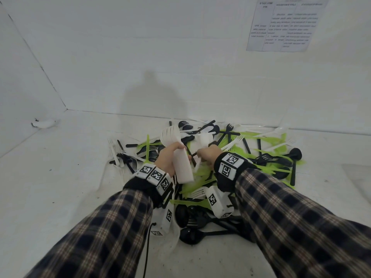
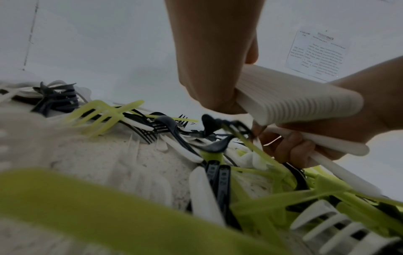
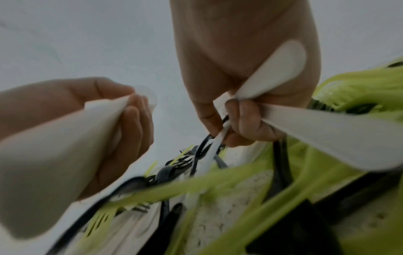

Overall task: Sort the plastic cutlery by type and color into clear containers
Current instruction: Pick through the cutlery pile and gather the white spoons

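Note:
A mixed pile of black, white and lime-green plastic cutlery (image 1: 241, 153) lies on the white table. My left hand (image 1: 167, 157) grips a thick stack of white forks (image 1: 181, 165), tines up and handles down; the stacked handles (image 2: 294, 100) show close up in the left wrist view. Just to its right, my right hand (image 1: 208, 153) hovers low over the pile and pinches a few white cutlery pieces (image 3: 327, 134), one thin piece (image 3: 218, 143) between thumb and fingers. The left hand (image 3: 98, 120) and right hand (image 2: 348, 120) almost touch. No clear container is in view.
White walls close in at the back and left, with a printed sheet (image 1: 281, 25) taped up at the right. A small white object (image 1: 45, 123) sits by the left wall. A black cable (image 1: 148, 247) hangs below my left wrist. Bare table (image 1: 60, 177) lies left of the pile.

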{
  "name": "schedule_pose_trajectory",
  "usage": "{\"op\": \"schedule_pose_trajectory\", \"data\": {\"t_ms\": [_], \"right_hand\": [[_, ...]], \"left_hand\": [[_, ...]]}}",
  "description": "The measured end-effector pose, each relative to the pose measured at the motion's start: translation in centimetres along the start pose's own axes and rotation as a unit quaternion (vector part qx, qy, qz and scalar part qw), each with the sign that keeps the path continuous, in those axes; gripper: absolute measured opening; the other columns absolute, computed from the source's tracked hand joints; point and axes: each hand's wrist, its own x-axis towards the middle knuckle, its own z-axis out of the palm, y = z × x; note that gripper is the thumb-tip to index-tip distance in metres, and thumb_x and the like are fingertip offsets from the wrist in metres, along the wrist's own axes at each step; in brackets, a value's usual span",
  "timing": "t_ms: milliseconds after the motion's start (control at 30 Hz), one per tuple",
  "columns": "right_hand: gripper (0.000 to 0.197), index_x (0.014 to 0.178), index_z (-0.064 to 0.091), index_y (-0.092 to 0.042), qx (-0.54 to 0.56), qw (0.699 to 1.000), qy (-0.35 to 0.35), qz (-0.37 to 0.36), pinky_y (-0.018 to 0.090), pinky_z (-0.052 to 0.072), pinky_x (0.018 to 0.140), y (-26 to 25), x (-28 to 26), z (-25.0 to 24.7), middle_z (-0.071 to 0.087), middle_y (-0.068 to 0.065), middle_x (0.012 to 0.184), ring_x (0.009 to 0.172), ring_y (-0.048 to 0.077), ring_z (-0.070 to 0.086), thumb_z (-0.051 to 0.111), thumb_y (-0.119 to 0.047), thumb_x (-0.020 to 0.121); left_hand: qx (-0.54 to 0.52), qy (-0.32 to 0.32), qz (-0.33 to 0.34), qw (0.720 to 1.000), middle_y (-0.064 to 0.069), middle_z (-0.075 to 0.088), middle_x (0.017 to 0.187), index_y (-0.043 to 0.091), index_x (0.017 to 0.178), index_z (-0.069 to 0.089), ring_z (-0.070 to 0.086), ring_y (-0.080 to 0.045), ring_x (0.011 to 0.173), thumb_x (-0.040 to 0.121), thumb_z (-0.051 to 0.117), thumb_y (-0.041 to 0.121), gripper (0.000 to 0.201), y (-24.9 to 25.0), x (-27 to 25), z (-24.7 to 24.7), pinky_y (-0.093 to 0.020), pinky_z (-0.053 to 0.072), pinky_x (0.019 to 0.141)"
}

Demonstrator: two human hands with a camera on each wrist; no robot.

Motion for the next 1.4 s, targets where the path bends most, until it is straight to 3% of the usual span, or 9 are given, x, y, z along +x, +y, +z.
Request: {"op": "schedule_pose_trajectory", "data": {"t_ms": [300,433,567,700,833,1033,1233,1300,1400], "right_hand": [[0.033,0.061,0.039,-0.010,0.055,0.998,0.035,-0.022,0.022,0.031,0.045,0.1,0.2,-1.8,0.041,0.005,0.063,0.052,0.016,0.037,0.042,-0.011,0.094],[0.019,0.093,0.055,-0.008,0.031,0.999,-0.035,-0.014,0.016,0.033,0.036,0.1,-0.8,-2.4,0.051,0.001,0.064,0.048,0.011,0.041,0.040,-0.018,0.099],[0.034,0.068,0.048,-0.009,-0.181,0.983,0.002,-0.037,0.022,0.031,0.051,-0.1,-1.0,-2.7,0.052,0.010,0.082,0.066,0.022,0.048,0.038,-0.022,0.097],[0.053,0.120,0.053,0.001,-0.276,0.960,0.051,-0.006,0.030,0.045,0.081,0.5,-0.6,-3.2,0.058,0.016,0.121,0.110,0.029,0.056,0.037,-0.045,0.097],[0.075,0.117,0.055,0.000,-0.296,0.949,0.111,-0.013,0.035,0.047,0.084,1.2,0.0,-3.5,0.062,0.013,0.115,0.104,0.028,0.060,0.039,-0.067,0.086],[0.040,0.126,0.046,-0.010,-0.257,0.963,0.073,-0.030,0.031,0.045,0.083,1.0,-0.1,-3.5,0.054,0.016,0.126,0.110,0.031,0.056,0.042,-0.033,0.093],[0.052,0.119,0.054,-0.002,-0.371,0.927,0.060,-0.013,0.034,0.046,0.086,1.1,-0.6,-4.7,0.059,0.013,0.116,0.109,0.028,0.057,0.043,-0.046,0.094],[0.043,0.119,0.056,-0.001,-0.374,0.924,0.072,-0.006,0.033,0.045,0.085,1.1,-0.8,-5.2,0.060,0.011,0.113,0.105,0.027,0.057,0.044,-0.036,0.096],[0.034,0.123,0.053,0.002,-0.338,0.936,0.094,0.018,0.033,0.043,0.094,1.4,-1.7,-5.9,0.054,0.014,0.128,0.119,0.029,0.053,0.037,-0.014,0.098]], "left_hand": [[-0.010,-0.006,0.005,1.000,-0.009,0.053,0.071,0.006,0.078,0.053,0.060,-0.016,0.050,0.085,0.053,0.009,0.008,-0.1,-0.2,0.2,-0.027,0.050,0.053],[-0.011,-0.008,-0.006,1.000,-0.010,0.054,0.076,0.006,0.087,0.052,0.060,-0.017,0.051,0.084,0.055,0.010,0.006,-0.3,-0.2,0.5,-0.030,0.051,0.055],[-0.018,-0.018,-0.012,1.000,-0.010,0.051,0.076,0.005,0.091,0.050,0.060,-0.017,0.047,0.084,0.054,0.010,0.010,-0.3,-0.2,0.8,-0.030,0.052,0.050],[-0.026,-0.018,-0.010,0.999,-0.010,0.052,0.077,0.004,0.090,0.050,0.060,-0.017,0.047,0.085,0.054,0.009,0.009,-0.2,-0.3,0.8,-0.027,0.051,0.046],[-0.023,-0.017,-0.017,0.999,-0.011,0.052,0.074,0.003,0.086,0.052,0.059,-0.017,0.049,0.085,0.054,0.010,0.007,-0.1,-0.5,0.7,-0.026,0.051,0.046],[-0.017,-0.014,-0.012,1.000,-0.011,0.052,0.075,0.005,0.084,0.053,0.059,-0.019,0.055,0.085,0.054,0.010,0.005,-0.3,-0.3,0.5,-0.029,0.051,0.052],[-0.013,-0.030,-0.026,0.999,-0.010,0.051,0.075,0.006,0.078,0.052,0.056,-0.019,0.053,0.085,0.053,0.011,0.008,-0.4,-0.1,0.8,-0.029,0.051,0.050],[-0.005,-0.029,-0.026,0.999,-0.010,0.051,0.075,0.006,0.077,0.052,0.057,-0.018,0.053,0.086,0.053,0.011,0.010,-0.5,0.0,1.1,-0.027,0.051,0.049],[-0.001,-0.036,-0.024,0.999,-0.012,0.051,0.077,0.006,0.076,0.052,0.059,-0.017,0.048,0.085,0.053,0.011,0.011,-0.8,0.0,1.6,-0.026,0.051,0.051]]}}
